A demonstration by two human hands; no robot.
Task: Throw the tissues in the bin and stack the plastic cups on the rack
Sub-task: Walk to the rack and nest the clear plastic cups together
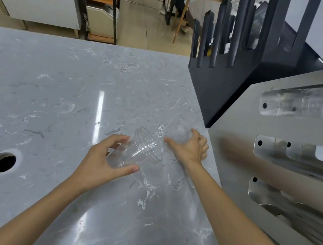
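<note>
Our left hand [100, 163] stretches forward, fingers clamped on one clear cup [141, 151] lying sideways. Our right hand [191, 147] reaches farther, fingers curled around a second cup [185, 124] by the rack [240, 121]. We count two cups.

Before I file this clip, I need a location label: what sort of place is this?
Probably a café or drink-shop counter: a marble-look countertop with a round drop hole, a steel cup rack, and clear plastic cups.

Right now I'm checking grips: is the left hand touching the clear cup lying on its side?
Touching. The head view shows the left hand wrapped around the clear cup, thumb and fingertips pressed on its wall.
</note>
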